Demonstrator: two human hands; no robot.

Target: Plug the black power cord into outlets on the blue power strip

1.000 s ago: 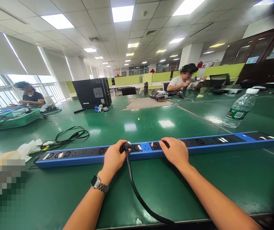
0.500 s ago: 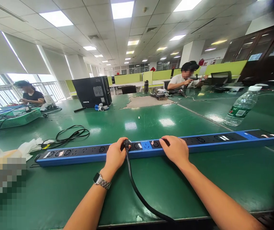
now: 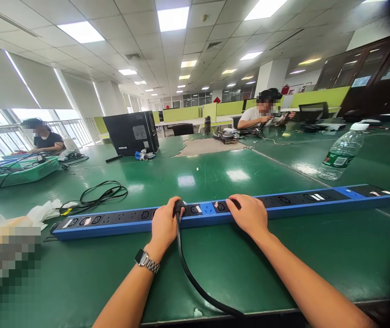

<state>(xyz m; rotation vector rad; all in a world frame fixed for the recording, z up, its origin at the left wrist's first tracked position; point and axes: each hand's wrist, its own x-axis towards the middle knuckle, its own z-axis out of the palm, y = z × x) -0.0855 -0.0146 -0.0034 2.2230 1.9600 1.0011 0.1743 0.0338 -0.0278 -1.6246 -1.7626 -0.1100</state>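
A long blue power strip (image 3: pixel 113 232) with black socket panels lies across the green table. My left hand (image 3: pixel 164 222), with a watch on its wrist, is closed round a black plug (image 3: pixel 178 207) at the strip's middle. From the plug a thick black cable (image 3: pixel 188 273) curves down over the table's near edge. Right of the plug, my right hand (image 3: pixel 249 214) is closed on the strip, its thumb on the top face and its other fingers partly hidden behind.
Coiled black cable (image 3: pixel 104 193) and a green basket (image 3: pixel 41 171) lie left. A black computer case (image 3: pixel 128 134) stands farther back. A water bottle (image 3: pixel 343 152) stands at the right. One person sits at the back left, another at the back right.
The plug and the top of its cable have shifted very slightly left with my left hand. My right hand keeps its place on the strip.
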